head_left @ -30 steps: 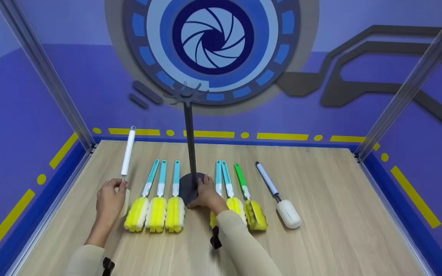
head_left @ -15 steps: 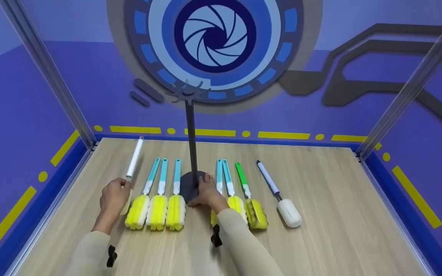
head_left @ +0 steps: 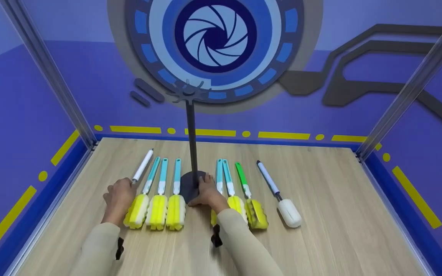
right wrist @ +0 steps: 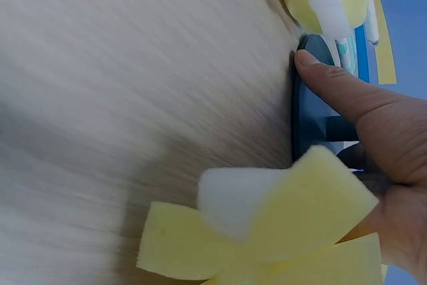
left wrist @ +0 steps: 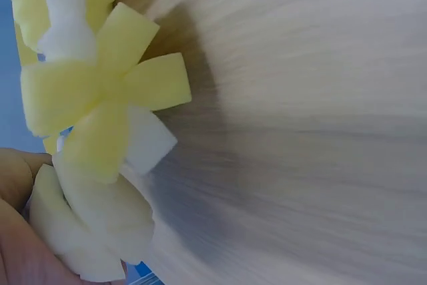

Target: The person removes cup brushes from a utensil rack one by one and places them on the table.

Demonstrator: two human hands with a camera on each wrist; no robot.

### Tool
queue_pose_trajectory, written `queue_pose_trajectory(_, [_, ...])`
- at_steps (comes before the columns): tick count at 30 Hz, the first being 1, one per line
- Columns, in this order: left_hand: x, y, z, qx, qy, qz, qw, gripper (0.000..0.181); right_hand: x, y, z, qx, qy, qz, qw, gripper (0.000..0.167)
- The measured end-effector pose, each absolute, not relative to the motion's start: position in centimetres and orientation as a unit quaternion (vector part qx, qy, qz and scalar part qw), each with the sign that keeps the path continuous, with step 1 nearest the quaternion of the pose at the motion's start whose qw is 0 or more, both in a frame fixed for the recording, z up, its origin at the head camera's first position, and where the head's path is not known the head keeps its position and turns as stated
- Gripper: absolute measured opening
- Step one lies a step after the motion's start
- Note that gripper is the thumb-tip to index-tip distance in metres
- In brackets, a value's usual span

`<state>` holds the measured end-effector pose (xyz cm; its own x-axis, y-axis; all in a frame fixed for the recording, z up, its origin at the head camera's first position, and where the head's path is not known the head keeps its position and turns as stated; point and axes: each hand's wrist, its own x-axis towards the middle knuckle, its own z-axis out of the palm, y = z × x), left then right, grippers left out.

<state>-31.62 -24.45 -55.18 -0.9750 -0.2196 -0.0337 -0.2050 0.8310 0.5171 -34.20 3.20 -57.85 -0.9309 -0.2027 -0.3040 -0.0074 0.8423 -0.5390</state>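
My left hand (head_left: 120,197) grips the sponge head (left wrist: 93,218) of a white-handled bottle brush (head_left: 143,165), its handle slanting away to the upper right. In the head view the hand hides that sponge. Beside it lie three bottle brushes with teal handles and yellow-and-white sponge heads (head_left: 157,212). My right hand (head_left: 208,194) holds the round base (head_left: 187,188) of a dark upright stand (head_left: 191,138), whose top carries several curved hooks (head_left: 188,93). The right wrist view shows the thumb (right wrist: 333,85) lying on the base, while the other fingers are mostly hidden.
Right of the stand lie two more teal-handled brushes (head_left: 226,174), one green-handled brush (head_left: 241,176) and a lavender-handled brush with a white head (head_left: 289,213). Blue panels with metal posts (head_left: 405,80) enclose the wooden table (head_left: 343,199).
My left hand has moved right with the white-handled brush. Its handle has swung right and come down nearer the teal-handled brushes. My right hand stays at the stand's base.
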Motion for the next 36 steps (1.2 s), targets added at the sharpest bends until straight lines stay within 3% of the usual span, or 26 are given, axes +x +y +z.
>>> queue_pose_trajectory(7, [-31.7, -24.9, -55.2, 0.114, -0.962, -0.245, 0.03, 0.026, -34.1, 3.3, -57.8, -0.06, 0.944, -0.271, 0.179, 0.108])
queue_pose_trajectory(16, [-32.0, -25.4, -56.4, 0.133, -0.957, -0.259, -0.003, 0.028, -34.1, 3.4, -57.6, -0.056, 0.945, -0.269, 0.18, 0.108])
queue_pose_trajectory(36, [-32.9, -24.2, -57.5, 0.14, -0.96, -0.243, -0.022, 0.027, -34.3, 3.1, -57.9, -0.055, 0.949, -0.258, 0.173, 0.109])
